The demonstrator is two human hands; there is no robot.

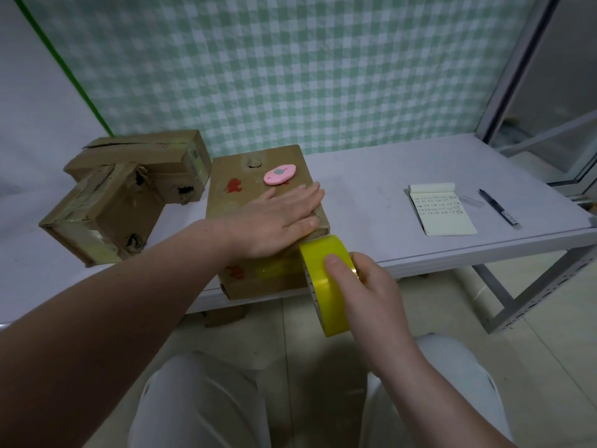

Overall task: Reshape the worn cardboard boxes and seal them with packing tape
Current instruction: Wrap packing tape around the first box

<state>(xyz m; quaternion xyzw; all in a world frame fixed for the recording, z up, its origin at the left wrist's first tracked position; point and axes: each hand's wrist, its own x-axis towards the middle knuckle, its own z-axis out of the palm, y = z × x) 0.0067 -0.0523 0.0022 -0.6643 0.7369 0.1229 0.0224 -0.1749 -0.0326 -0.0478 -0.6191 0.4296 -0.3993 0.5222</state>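
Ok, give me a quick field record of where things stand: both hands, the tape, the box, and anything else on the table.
left hand: flat, pressing on top of middle box
right hand: grips yellow tape roll at that box's near right corner
pink cutter: lying on the box top
other boxes: rear box, front box, both to the left, worn
table, right end: notepad, pen

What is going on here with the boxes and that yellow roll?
A person is taping up a cardboard box on the table. The left hand presses flat on the box's top, while the right hand holds the yellow tape at its near right corner. A pink cutter lies on the box. Two worn boxes sit to the left.
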